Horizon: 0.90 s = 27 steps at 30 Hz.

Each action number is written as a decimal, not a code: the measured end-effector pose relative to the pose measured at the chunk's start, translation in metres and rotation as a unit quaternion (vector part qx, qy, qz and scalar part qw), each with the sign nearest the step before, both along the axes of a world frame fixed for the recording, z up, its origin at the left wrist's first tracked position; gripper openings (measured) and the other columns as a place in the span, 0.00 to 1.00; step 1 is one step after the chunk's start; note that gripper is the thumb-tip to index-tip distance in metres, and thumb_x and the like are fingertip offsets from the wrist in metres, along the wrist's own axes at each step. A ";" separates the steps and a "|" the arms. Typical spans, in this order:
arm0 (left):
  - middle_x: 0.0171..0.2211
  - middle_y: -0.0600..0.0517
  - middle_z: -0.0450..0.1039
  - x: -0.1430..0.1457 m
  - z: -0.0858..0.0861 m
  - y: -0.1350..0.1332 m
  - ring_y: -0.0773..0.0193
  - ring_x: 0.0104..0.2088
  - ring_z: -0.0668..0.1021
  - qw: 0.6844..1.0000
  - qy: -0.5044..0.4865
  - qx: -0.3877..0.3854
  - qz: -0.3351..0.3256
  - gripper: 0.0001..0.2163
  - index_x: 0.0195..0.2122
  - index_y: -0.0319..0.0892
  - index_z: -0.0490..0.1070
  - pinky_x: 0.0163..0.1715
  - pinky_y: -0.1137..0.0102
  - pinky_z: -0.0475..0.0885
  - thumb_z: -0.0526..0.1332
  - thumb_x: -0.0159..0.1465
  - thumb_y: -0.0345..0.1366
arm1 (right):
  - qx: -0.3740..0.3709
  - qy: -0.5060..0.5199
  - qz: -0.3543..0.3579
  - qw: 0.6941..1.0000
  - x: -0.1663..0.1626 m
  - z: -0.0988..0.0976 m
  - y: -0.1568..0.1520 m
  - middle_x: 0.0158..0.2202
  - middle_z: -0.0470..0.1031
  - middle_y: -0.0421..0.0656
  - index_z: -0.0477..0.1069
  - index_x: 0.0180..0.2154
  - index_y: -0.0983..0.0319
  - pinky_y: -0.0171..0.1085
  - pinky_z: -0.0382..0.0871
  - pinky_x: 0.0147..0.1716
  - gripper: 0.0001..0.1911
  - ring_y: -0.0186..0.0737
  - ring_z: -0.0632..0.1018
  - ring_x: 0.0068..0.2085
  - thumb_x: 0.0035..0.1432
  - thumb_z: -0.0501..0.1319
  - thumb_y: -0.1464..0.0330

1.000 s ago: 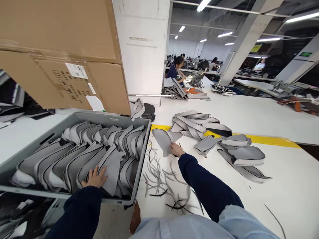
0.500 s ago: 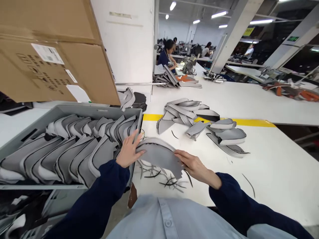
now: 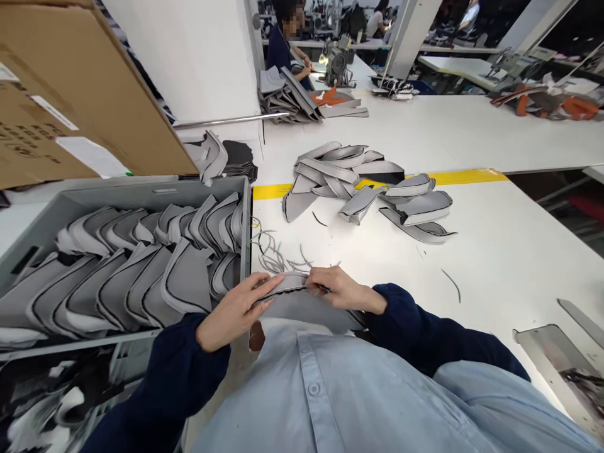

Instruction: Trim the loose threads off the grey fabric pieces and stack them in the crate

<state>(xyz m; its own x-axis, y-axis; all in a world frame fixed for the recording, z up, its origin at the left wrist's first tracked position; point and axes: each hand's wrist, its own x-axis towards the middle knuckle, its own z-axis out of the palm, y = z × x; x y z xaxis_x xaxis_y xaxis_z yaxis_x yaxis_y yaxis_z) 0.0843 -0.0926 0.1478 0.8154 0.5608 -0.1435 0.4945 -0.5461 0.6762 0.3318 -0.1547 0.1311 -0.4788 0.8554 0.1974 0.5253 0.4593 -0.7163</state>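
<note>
You look partway through: one gray cloth piece [image 3: 302,309] is in work, two rows of similar pieces stand in the bin [image 3: 117,191] at your left, and a loose pile [image 3: 333,168] lies ahead on the table [image 3: 500,251]. Which of these are finished, I can't tell. Your left hand [image 3: 233,313] pinches the piece's left end; your right hand [image 3: 337,287] closes on its edge. It sits close before you: pale curved band, dark notched line, flat panel toward you.

Orange material [image 3: 329,97] lies near a sewing machine [image 3: 337,65].
</note>
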 end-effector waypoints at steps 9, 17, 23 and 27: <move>0.37 0.47 0.75 -0.016 0.000 -0.029 0.55 0.39 0.75 0.970 -0.059 -0.188 0.140 0.21 0.43 0.40 0.75 0.42 0.66 0.70 0.50 0.62 0.48 | -0.252 0.151 0.007 0.956 -0.013 0.002 0.010 0.24 0.64 0.37 0.67 0.30 0.65 0.31 0.60 0.27 0.21 0.30 0.65 0.26 0.54 0.59 0.51; 0.16 0.56 0.59 -0.011 0.005 -0.042 0.69 0.19 0.61 0.846 -0.109 -0.405 0.330 0.22 0.15 0.41 0.63 0.20 0.73 0.59 0.62 0.48 0.56 | 0.101 -0.122 0.008 0.987 -0.016 0.020 -0.010 0.39 0.66 0.47 0.60 0.52 0.64 0.36 0.68 0.34 0.22 0.37 0.69 0.35 0.67 0.39 0.60; 0.23 0.53 0.67 -0.007 -0.012 -0.045 0.62 0.27 0.71 0.787 -0.109 -0.409 0.449 0.20 0.21 0.40 0.67 0.26 0.70 0.64 0.67 0.40 0.53 | 0.221 -0.208 -0.050 0.951 -0.012 0.000 -0.010 0.36 0.67 0.46 0.62 0.53 0.63 0.33 0.64 0.25 0.23 0.35 0.69 0.30 0.67 0.40 0.59; 0.23 0.52 0.68 -0.008 -0.016 -0.044 0.61 0.27 0.71 0.785 -0.114 -0.442 0.418 0.20 0.23 0.39 0.69 0.27 0.69 0.64 0.65 0.43 0.54 | 0.244 -0.205 -0.044 0.947 -0.008 -0.002 -0.011 0.35 0.68 0.45 0.64 0.52 0.63 0.32 0.62 0.24 0.21 0.34 0.70 0.30 0.67 0.43 0.60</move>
